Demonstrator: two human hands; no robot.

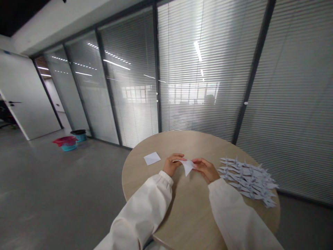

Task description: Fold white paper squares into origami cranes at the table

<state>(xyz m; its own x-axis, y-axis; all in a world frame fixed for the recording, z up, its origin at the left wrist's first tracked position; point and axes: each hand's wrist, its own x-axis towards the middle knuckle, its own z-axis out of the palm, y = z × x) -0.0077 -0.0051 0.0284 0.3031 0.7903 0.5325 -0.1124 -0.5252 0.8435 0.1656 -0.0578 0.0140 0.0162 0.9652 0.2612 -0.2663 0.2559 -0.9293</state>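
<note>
Left hand [171,164] and right hand [206,170] curl half closed, your fingertips pinching folded white paper [188,166] between them above the round wooden table [192,211]. Beyond your left hand lies a white paper square [152,158]; beyond your right, a heap of paper cranes [247,181].
</note>
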